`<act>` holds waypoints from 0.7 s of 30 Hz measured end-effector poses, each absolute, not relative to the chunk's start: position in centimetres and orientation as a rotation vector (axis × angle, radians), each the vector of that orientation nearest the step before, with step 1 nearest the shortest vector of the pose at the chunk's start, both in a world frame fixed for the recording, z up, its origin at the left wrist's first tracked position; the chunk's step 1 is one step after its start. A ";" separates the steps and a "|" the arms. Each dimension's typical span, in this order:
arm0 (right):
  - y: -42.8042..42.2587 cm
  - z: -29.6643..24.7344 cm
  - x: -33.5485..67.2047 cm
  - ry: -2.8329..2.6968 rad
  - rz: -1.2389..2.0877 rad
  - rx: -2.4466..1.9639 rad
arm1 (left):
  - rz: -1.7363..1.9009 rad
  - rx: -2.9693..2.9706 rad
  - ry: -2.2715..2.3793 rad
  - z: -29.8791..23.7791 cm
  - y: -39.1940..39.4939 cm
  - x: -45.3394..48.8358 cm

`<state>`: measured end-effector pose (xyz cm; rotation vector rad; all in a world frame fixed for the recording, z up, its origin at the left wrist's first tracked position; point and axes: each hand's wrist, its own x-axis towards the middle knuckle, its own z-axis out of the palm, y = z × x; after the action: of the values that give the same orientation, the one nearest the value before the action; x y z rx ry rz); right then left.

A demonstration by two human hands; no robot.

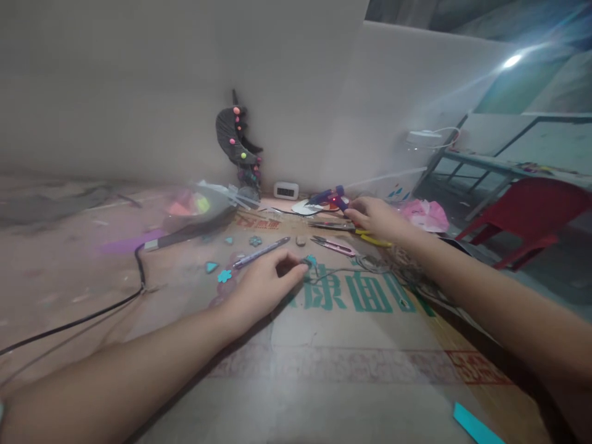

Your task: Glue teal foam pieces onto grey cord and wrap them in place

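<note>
My right hand [372,217] reaches to the back of the cardboard, its fingers closed on the handle of a dark blue glue gun [341,202] with a small red light. My left hand [268,276] rests low over the cardboard, thumb and fingers pinched on the end of a thin grey cord [326,271]. Right by those fingertips is a small teal flower piece [311,260], partly hidden. Beside my left hand lie a pen [262,251], a bright blue flower cutout [224,275] and a small blue triangle [211,267].
Pink thread snips [333,245], yellow-handled scissors [374,239] and coiled cord [402,262] lie near my right forearm. At the wall are a white digital clock [286,190] and a dark crescent ornament [231,139]. A black cable [92,316] crosses the left; a red chair [531,216] stands right.
</note>
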<state>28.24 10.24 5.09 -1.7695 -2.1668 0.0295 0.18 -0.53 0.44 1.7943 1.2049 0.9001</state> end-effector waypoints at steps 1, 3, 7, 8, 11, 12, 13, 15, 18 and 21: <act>8.4 5.0 27.5 -2.093 0.030 -1.695 | 0.910 1.794 1.199 0.4 -0.5 0.2; 4.9 4.5 25.6 -2.017 0.314 -1.503 | 0.941 1.804 1.194 0.3 -0.5 0.2; 0.1 2.6 21.7 -1.897 1.024 -1.219 | 1.002 1.836 1.180 0.1 -0.4 0.1; -0.4 2.2 21.1 -1.851 1.141 -1.225 | 1.004 1.839 1.177 0.2 -0.4 0.1; -0.9 1.0 20.2 -1.762 1.290 -1.229 | 0.989 1.829 1.182 0.3 -0.4 0.1; -0.9 0.8 20.2 -1.767 1.265 -1.200 | 0.982 1.828 1.189 0.4 -0.4 0.1; -0.9 0.6 20.2 -1.790 1.203 -1.161 | 0.976 1.830 1.195 0.4 -0.4 0.1; -0.8 0.5 20.6 -1.879 0.981 -1.094 | 0.976 1.841 1.204 0.4 -0.4 0.0; -0.5 0.4 21.3 -2.075 0.550 -1.039 | 0.974 1.875 1.198 0.3 -0.4 -0.1; -0.1 0.3 21.9 -2.224 0.129 -0.949 | 0.950 1.904 1.191 0.3 -0.5 -0.1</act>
<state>21.91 -0.08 0.30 -0.9494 -2.2244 0.1288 -0.08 -0.46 0.28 1.9043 1.1907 0.9501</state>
